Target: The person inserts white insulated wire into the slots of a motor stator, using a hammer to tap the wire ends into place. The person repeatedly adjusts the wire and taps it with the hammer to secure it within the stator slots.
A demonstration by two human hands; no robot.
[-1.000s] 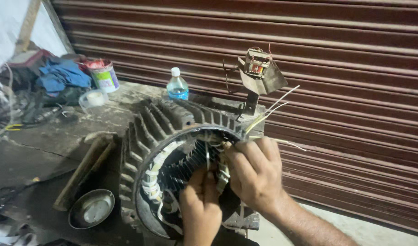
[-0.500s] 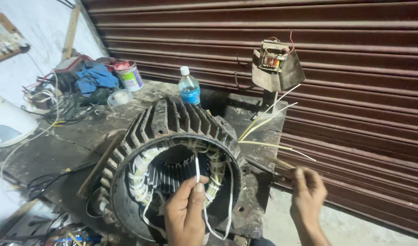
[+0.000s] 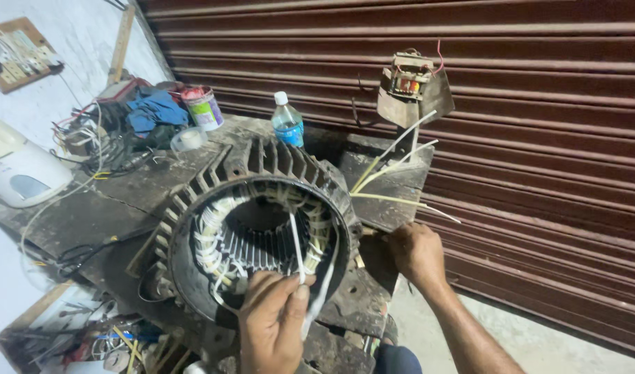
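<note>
**Inspector:** Where is the work piece?

**Assistant:** A ribbed motor housing (image 3: 251, 235) lies on its side on a dark, cracked workbench (image 3: 95, 208), its open end facing the viewer. Pale windings (image 3: 210, 235) line the inside of the bore.

**Inspector:** Left hand?

**Assistant:** The left hand (image 3: 272, 322) is at the near rim of the housing. Thumb and fingers are pinched on a thin white strip (image 3: 298, 246) that runs up into the bore; a second length hangs down to the right of the thumb.

**Inspector:** Right hand?

**Assistant:** The right hand (image 3: 418, 253) rests on the bench edge just right of the housing, fingers curled loosely. I cannot tell whether it holds anything. Pale sleeved leads (image 3: 393, 170) fan out just beyond it.

**Inspector:** Surroundings?

**Assistant:** Far side: a plastic water bottle (image 3: 287, 121) behind the housing, a small tin (image 3: 203, 107) and a blue cloth (image 3: 154, 111) to the left, and a small transformer (image 3: 411, 86) on a bracket to the right. A brown roller shutter (image 3: 539, 104) closes the background. A white appliance (image 3: 16, 173) sits far left.
</note>
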